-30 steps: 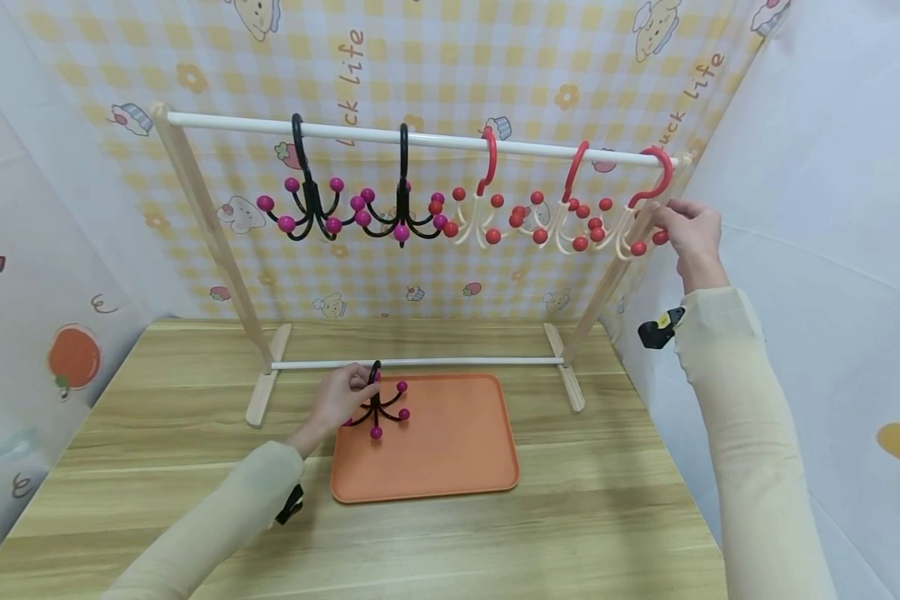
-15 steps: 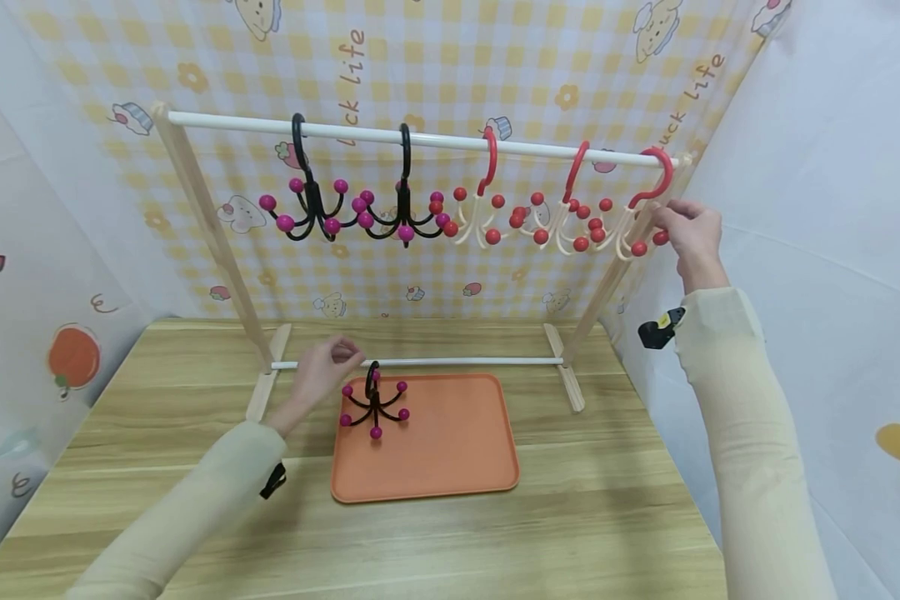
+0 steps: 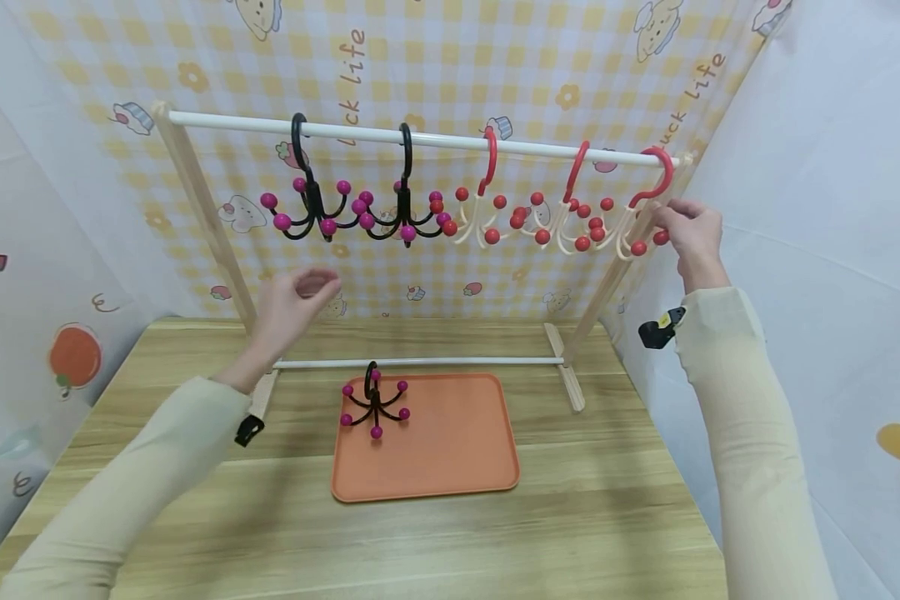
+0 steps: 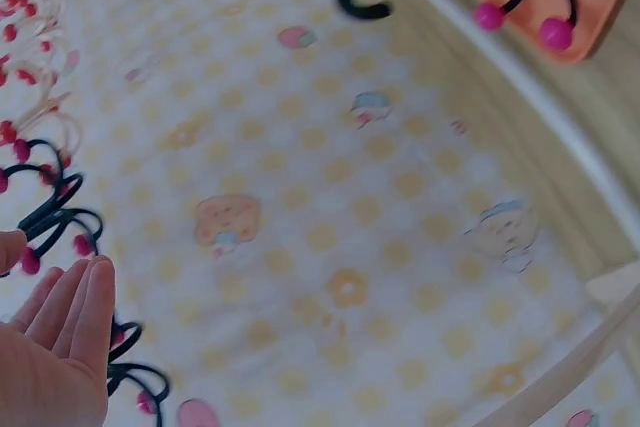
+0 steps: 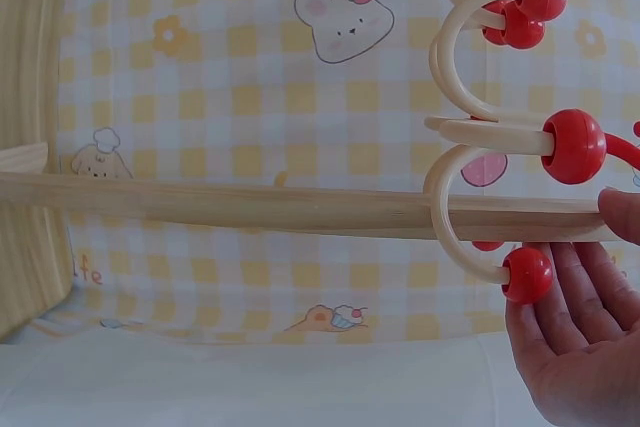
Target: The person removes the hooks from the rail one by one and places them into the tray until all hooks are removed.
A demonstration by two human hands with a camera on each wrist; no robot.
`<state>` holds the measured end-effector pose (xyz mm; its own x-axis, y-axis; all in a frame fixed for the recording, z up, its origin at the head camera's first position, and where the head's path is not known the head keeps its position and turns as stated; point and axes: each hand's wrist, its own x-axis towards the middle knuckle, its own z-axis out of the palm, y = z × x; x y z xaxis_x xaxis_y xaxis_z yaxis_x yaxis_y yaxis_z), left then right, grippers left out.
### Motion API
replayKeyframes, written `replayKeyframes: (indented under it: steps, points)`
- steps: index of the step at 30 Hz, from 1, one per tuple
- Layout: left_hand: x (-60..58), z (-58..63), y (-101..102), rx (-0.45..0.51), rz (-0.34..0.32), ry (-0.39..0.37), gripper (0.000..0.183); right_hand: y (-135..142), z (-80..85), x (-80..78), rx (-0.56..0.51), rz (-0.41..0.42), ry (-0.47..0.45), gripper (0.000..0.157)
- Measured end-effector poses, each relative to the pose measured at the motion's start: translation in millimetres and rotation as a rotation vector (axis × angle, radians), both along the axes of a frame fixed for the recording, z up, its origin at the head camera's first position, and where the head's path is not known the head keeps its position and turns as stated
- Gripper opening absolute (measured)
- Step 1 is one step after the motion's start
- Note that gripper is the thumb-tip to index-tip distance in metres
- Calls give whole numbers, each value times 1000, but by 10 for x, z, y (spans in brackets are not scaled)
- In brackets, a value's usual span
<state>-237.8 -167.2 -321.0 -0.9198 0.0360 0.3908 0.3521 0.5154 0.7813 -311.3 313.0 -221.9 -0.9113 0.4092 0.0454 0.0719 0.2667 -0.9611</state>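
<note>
My left hand is in the air below the two black hook hangers, fingers loosely bent and holding nothing. In the left wrist view, its straight fingers overlap the hanging black hangers. A black hanger with magenta balls sits on the orange tray, its hook up. On the rack's white rod hang a left black hanger, another black hanger and three cream hangers with red hooks and balls, such as the rightmost one. My right hand grips the rack's right wooden post beside that one.
The rack's upper rod spans two wooden posts, with a lower white rod just behind the tray. The rack's feet, like the right foot, stand on the wooden table. A checked cloth closes off the back.
My left hand has let go of the black hanger on the tray and moved up and left, away from it. The hanging black hangers have swung slightly. My right hand stays put.
</note>
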Motion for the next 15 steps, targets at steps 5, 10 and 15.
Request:
replayKeyframes:
  steps: [5, 10, 15]
  points:
    - [-26, 273, -32, -13, 35, 125, 28, 5, 3, 9, 7, 4, 2, 55]
    - [-59, 486, -56, -9, 75, 199, 28, 7, -6, 6, 5, 6, 6, 55]
    - [-127, 699, -83, -9, 146, 280, 29, 6, 2, 10, 19, 9, -2, 55]
